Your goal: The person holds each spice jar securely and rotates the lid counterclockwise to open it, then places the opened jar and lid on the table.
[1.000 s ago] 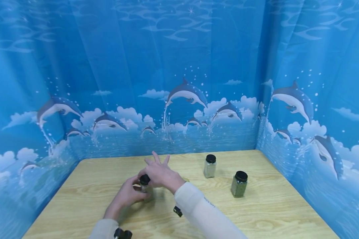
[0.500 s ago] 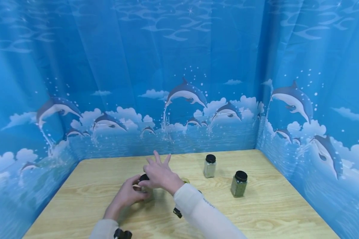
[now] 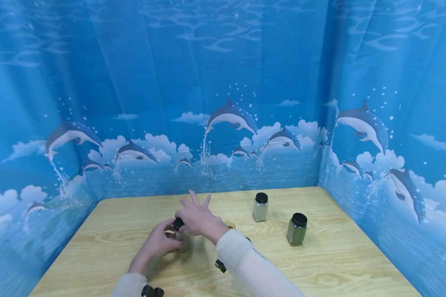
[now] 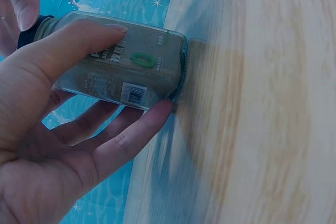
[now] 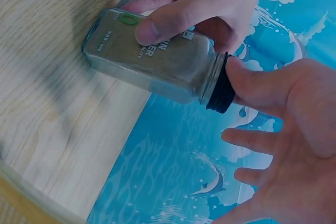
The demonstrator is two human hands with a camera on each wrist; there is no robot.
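A square glass jar [image 4: 157,51] of brownish powder, with a printed label and a green ring mark, stands on the wooden table. My left hand [image 3: 157,241] holds its body, thumb across the label side and fingers behind. My right hand [image 3: 198,216] pinches the black screw lid [image 5: 223,90] with its thumb and a finger, while the other fingers spread away from it. Glass neck shows just below the lid in the right wrist view. In the head view both hands cover most of this jar.
To the right stand a jar of pale contents [image 3: 260,210] and a jar of dark green contents [image 3: 296,232], both black-lidded. A yellowish round thing [image 3: 230,225] is partly hidden behind my right wrist. A blue dolphin-print curtain [image 3: 208,103] rises behind the table.
My right thumb and fingers have shifted round the lid, covering its front half a second ago and baring more of it now. The left hand and jar keep their place.
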